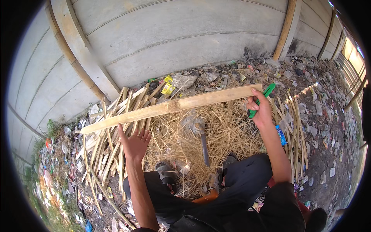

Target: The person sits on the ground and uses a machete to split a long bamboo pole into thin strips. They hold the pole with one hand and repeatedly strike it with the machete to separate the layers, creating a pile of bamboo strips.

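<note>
A long, pale split bamboo strip (174,105) stretches across in front of me, its right end higher and farther away than its left. My right hand (261,110) is closed on the right end, thumb on the strip's face. In the same grip sits a green cutter (267,91) shaped like a utility knife; I cannot make out its blade. Under the strip's left part, my left hand (136,145) has its fingers spread, the thumb tip up at the strip's lower edge. Whether the thumb touches it, I cannot tell.
Wood shavings (170,135) cover the ground between my feet, with a grey-bladed knife (204,149) lying there. Piles of split bamboo lie left (102,160) and right (296,135). A concrete wall (185,34) with bamboo poles (285,33) stands beyond. Litter is scattered about.
</note>
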`<state>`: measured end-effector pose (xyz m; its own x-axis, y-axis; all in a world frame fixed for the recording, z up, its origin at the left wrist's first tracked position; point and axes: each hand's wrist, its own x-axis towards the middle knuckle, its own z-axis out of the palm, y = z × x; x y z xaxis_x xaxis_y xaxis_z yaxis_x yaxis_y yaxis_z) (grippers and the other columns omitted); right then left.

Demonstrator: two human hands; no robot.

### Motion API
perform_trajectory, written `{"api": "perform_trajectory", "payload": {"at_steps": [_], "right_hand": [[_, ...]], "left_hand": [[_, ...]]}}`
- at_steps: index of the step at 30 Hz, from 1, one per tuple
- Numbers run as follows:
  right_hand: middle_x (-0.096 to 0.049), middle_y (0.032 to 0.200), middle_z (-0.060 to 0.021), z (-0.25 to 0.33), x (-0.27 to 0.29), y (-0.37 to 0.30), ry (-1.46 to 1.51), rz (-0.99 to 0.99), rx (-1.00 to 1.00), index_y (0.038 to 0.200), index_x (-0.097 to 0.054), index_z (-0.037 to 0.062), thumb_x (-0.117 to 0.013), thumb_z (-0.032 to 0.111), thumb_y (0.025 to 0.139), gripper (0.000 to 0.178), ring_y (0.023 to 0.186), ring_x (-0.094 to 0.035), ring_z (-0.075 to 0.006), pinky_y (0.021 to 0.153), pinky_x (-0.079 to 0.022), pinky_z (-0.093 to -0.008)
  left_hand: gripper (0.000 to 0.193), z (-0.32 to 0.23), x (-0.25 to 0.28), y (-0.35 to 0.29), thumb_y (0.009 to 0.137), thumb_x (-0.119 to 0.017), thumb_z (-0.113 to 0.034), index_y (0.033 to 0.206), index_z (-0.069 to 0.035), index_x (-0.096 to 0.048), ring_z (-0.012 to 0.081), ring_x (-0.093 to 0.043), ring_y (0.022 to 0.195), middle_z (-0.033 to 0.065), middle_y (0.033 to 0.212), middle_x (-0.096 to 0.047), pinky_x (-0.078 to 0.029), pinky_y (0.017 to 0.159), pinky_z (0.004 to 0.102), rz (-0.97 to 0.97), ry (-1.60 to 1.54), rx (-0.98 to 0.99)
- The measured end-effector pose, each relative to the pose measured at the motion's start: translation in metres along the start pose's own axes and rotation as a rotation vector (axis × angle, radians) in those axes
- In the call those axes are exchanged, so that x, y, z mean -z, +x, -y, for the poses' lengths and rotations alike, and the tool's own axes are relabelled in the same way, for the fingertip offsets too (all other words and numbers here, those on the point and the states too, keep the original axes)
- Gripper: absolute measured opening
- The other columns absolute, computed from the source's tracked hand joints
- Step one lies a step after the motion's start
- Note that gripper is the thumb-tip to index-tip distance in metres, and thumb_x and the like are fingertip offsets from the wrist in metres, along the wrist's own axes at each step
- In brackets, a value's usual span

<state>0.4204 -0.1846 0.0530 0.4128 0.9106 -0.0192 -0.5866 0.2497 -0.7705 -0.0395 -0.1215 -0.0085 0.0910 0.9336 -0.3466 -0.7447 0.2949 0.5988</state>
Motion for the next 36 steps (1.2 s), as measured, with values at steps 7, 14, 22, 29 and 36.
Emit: {"api": "perform_trajectory", "payload": {"at_steps": [7,14,22,29,36], "right_hand": [[-0.061,0.072,-0.0056,-0.016,-0.006,-0.002,-0.197,0.103,-0.096,0.103,-0.061,0.0033,-0.068,0.023,0.097,0.021,0.050,-0.044,-0.0060,0.050,-0.036,-0.0237],[-0.051,0.078,0.0014,-0.037,0.031,0.020,-1.025,0.260,-0.360,0.141,-0.046,0.0033,-0.062,0.020,0.101,0.046,0.065,-0.051,-0.0091,0.056,-0.041,-0.0285],[-0.062,0.125,-0.0140,-0.033,0.029,0.005,-0.791,0.559,-0.192,0.162,-0.021,0.0048,-0.046,0.002,0.101,0.067,0.101,-0.061,-0.0164,0.081,-0.051,-0.0347],[-0.052,0.143,-0.0175,-0.036,0.023,0.004,-0.400,0.551,-0.365,0.163,-0.018,0.0054,-0.042,-0.008,0.095,0.074,0.100,-0.056,-0.0163,0.085,-0.050,-0.0343],[-0.047,0.152,-0.0177,-0.031,0.007,-0.008,-0.382,0.602,-0.192,0.163,-0.020,0.0049,-0.040,-0.013,0.089,0.079,0.109,-0.055,-0.0186,0.093,-0.046,-0.0337]], "left_hand": [[0.048,0.000,-0.035,0.026,0.108,-0.050,-0.036,0.141,-0.002,-0.043,0.0296,-0.051,0.136,0.0151,0.135,-0.057,-0.041,0.118,0.0509,0.134,0.043,-0.451],[0.030,-0.090,-0.045,0.018,0.108,-0.052,-0.017,0.136,-0.004,-0.050,0.0104,-0.044,0.070,-0.0002,0.081,-0.048,-0.049,0.075,0.0311,0.070,0.094,-0.962],[0.030,-0.202,-0.047,-0.026,0.108,-0.049,-0.013,0.136,-0.008,-0.053,0.0053,-0.031,0.063,-0.0051,0.072,-0.036,-0.028,0.057,0.0237,-0.099,1.065,-1.222],[0.029,-0.167,-0.007,-0.041,0.101,-0.054,-0.010,0.130,-0.008,-0.055,0.0114,-0.037,0.060,0.0018,0.065,-0.044,-0.032,0.056,0.0321,-0.137,1.637,-0.815],[0.025,-0.122,0.065,-0.069,0.097,-0.049,-0.001,0.117,-0.002,-0.064,0.0101,-0.044,0.061,0.0004,0.070,-0.049,-0.036,0.057,0.0296,-0.206,1.559,-0.506]]}}
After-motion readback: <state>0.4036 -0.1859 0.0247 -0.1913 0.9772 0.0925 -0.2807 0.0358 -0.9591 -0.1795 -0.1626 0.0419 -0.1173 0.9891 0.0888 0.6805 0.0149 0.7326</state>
